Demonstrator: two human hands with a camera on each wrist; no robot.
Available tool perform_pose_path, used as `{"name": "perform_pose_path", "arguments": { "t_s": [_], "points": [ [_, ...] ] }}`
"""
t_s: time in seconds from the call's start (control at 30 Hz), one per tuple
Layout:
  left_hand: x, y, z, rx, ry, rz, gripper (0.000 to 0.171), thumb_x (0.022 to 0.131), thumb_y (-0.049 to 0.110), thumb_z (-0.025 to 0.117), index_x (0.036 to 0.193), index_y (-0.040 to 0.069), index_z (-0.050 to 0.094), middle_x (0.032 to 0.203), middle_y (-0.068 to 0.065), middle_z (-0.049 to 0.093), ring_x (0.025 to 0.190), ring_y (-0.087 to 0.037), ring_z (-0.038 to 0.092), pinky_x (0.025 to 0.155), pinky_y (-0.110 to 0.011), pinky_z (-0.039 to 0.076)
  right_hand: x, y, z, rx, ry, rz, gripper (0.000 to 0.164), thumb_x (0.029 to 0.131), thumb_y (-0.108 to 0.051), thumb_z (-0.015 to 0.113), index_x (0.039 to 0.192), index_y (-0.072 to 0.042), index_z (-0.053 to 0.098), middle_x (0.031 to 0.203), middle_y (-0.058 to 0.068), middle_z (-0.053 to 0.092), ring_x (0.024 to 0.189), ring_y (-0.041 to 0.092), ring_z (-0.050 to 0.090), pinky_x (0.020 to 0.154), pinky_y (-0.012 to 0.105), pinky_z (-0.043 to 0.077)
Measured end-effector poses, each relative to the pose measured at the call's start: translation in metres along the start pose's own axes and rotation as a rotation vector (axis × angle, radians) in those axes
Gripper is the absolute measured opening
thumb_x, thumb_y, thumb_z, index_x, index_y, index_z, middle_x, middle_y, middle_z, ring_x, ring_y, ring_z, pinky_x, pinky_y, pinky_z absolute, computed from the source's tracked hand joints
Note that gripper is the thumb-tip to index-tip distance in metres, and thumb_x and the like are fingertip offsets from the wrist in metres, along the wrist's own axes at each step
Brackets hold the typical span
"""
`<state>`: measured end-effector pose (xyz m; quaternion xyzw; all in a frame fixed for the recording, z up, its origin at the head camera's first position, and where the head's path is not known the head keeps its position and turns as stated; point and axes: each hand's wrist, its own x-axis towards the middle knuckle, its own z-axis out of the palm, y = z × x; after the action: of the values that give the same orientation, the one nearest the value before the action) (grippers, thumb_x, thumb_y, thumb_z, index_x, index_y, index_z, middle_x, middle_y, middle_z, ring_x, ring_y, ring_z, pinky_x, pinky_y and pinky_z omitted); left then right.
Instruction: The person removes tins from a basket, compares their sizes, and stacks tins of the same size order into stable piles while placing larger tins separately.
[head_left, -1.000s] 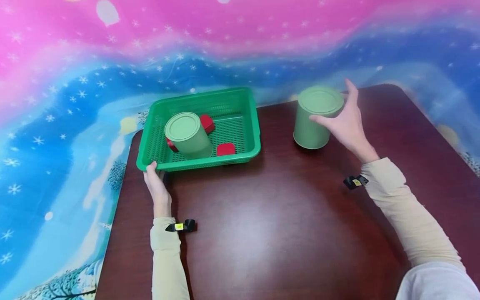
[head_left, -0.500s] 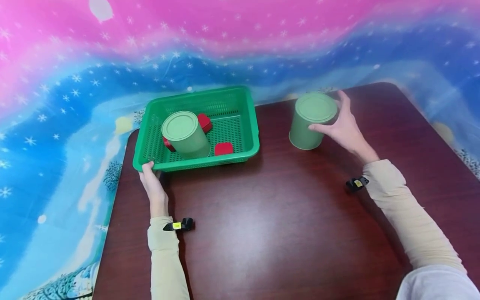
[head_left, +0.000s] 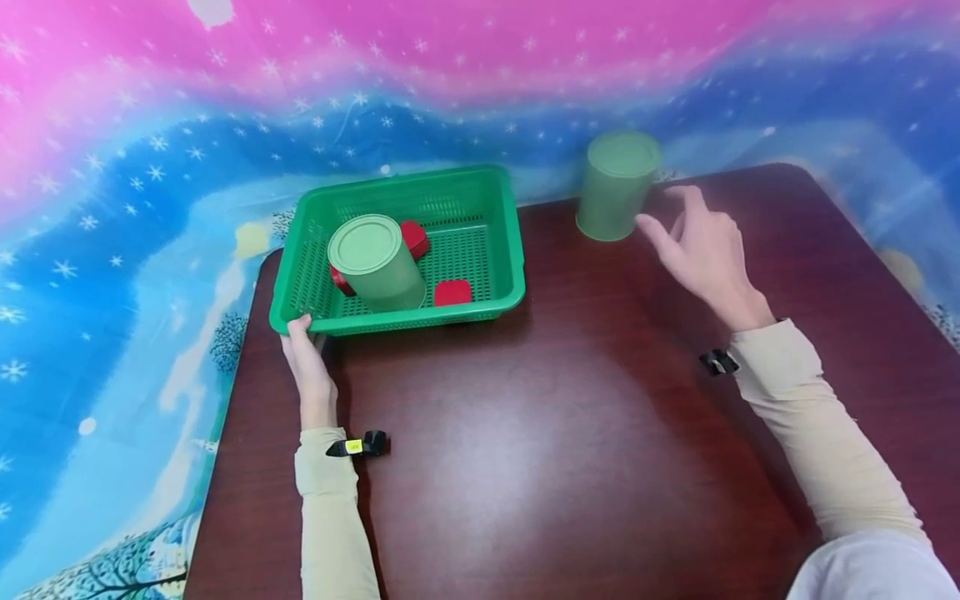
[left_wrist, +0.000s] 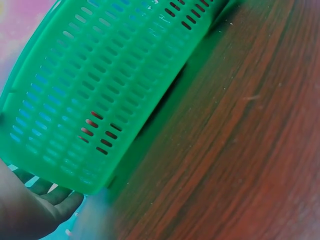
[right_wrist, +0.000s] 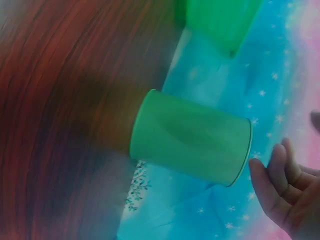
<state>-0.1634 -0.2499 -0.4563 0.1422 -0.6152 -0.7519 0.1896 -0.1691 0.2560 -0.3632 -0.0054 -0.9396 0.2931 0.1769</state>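
1. Green can [head_left: 617, 192] is at the far edge of the desk [head_left: 487, 467], right of the basket and apart from it. Its flat round end faces up; slight blur softens its outline.
2. Right hand [head_left: 708, 254] is just beside the can and has nothing in its grasp. Its thumb and forefinger stand apart; in the right wrist view the fingers [right_wrist: 262, 182] bend loosely near the can's rim. Whether a fingertip touches it, I cannot tell.
3. Step in hand, as I judge it: handling this can, either letting go of it or reaching for it; the pose alone does not settle which. Lifting it would call for a wider spread of the fingers, then a firm grip around its side. Leaving it there would call for backing the hand away without nudging it.
4. Left hand [head_left: 306, 367] grips the near left corner of the green basket [head_left: 397, 319], thumb over the rim, likely to steady it.
5. Inside the basket stand a second can [head_left: 375, 262] and red pieces [head_left: 452, 293], one partly hidden behind that can.
6. Behind everything hangs a snowflake-patterned cloth [head_left: 450, 137].
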Motion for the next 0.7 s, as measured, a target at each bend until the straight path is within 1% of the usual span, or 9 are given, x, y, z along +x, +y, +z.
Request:
{"name": "perform_pose_path", "arguments": {
  "t_s": [0.1,0.17,0.27,0.47,0.53,0.7],
  "points": [
    [0.001,0.002,-0.002,-0.002,0.009,0.003,0.050,0.099,0.027,0.044,0.146,0.007,0.044,0.142,-0.012,0.049,0.132,-0.030,0.050,0.110,-0.033,0.038,0.003,-0.004,0.007,0.047,-0.009,-0.021,0.055,0.102,-0.040,0.061,0.138,0.001,0.056,0.072,0.013,0.059,0.063,0.031,0.054,0.065,0.047,0.039],
    [0.001,0.002,-0.002,-0.008,0.013,0.000,0.050,0.099,0.026,0.043,0.145,0.006,0.044,0.141,-0.013,0.048,0.132,-0.030,0.049,0.110,-0.033,0.038,0.005,-0.010,0.013,0.076,-0.027,-0.038,0.051,0.102,-0.037,0.061,0.136,0.001,0.057,0.074,0.013,0.059,0.063,0.030,0.054,0.066,0.043,0.039],
    [0.002,0.002,-0.002,-0.017,0.016,0.002,0.050,0.099,0.025,0.044,0.144,0.006,0.043,0.141,-0.013,0.048,0.131,-0.030,0.050,0.110,-0.033,0.038,0.010,-0.023,0.023,0.108,-0.039,-0.080,0.048,0.103,-0.034,0.061,0.135,0.002,0.058,0.076,0.015,0.060,0.067,0.030,0.056,0.069,0.043,0.041],
    [0.002,0.002,0.001,-0.046,0.011,0.020,0.054,0.097,0.023,0.044,0.148,0.004,0.041,0.145,-0.015,0.046,0.136,-0.031,0.047,0.112,-0.032,0.036,0.023,-0.055,0.042,0.160,-0.065,-0.192,0.047,0.102,-0.030,0.064,0.134,0.004,0.057,0.083,0.020,0.066,0.077,0.036,0.064,0.077,0.051,0.047],
    [0.002,0.002,0.002,-0.050,0.006,0.024,0.055,0.097,0.022,0.043,0.149,0.004,0.040,0.146,-0.015,0.045,0.137,-0.030,0.046,0.113,-0.032,0.035,0.027,-0.066,0.049,0.180,-0.085,-0.223,0.047,0.102,-0.029,0.065,0.135,0.004,0.056,0.087,0.020,0.067,0.080,0.036,0.065,0.079,0.052,0.048],
    [0.002,0.000,0.004,-0.037,-0.005,0.016,0.056,0.098,0.024,0.043,0.149,0.003,0.039,0.148,-0.015,0.045,0.140,-0.029,0.044,0.115,-0.031,0.033,0.037,-0.089,0.063,0.221,-0.148,-0.262,0.052,0.102,-0.030,0.064,0.140,0.003,0.051,0.094,0.019,0.069,0.085,0.032,0.066,0.081,0.048,0.051]
  ]
}}
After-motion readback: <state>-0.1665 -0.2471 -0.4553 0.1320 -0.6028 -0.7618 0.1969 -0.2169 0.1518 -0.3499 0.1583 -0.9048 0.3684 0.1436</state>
